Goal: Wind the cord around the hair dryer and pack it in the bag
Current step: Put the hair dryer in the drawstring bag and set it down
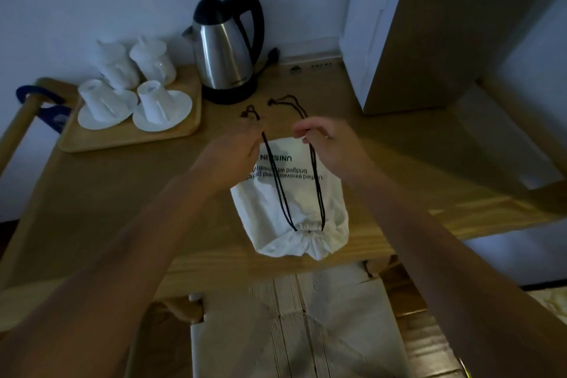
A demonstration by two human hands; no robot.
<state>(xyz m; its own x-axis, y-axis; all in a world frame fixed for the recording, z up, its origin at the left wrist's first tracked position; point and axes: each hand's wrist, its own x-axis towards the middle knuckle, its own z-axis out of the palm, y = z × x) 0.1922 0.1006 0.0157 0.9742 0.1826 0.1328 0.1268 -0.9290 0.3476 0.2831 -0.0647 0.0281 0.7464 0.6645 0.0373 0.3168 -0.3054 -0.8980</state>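
Head view: I pinch one drawstring in each hand, left and right, bag mouth cinched toward me.

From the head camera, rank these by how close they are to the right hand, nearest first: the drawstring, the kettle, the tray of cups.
1. Drawstring: pinched in the right hand, over the white bag.
2. Kettle: behind and to the left, at the back of the table.
3. Tray of cups: farthest, at the table's far left.
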